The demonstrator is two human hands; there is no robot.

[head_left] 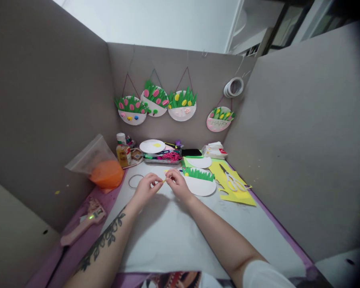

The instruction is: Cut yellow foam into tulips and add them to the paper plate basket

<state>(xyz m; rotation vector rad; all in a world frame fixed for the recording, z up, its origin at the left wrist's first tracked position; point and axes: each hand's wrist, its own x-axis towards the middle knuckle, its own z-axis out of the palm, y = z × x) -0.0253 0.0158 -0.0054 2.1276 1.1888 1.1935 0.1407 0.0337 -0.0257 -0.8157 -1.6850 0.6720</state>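
My left hand [146,188] and my right hand [179,185] meet over the white-covered table, fingertips pinched together. Between them is a small yellow piece [164,181], probably paper, mostly covered by the fingers. Just beyond my right hand lies a white paper-plate pocket [199,187] with a green paper grass strip [200,173] along its top and a bit of yellow at its left end. A grey ring [133,182], perhaps a tape roll, lies left of my left hand.
White-handled scissors [235,184] rest on cut yellow paper [240,197] at right. A pink glue gun [81,230], an orange-filled bag [106,174] and a glue bottle [124,155] stand left. Behind is a craft tray [162,161]; decorated plates [182,113] hang on the grey partition.
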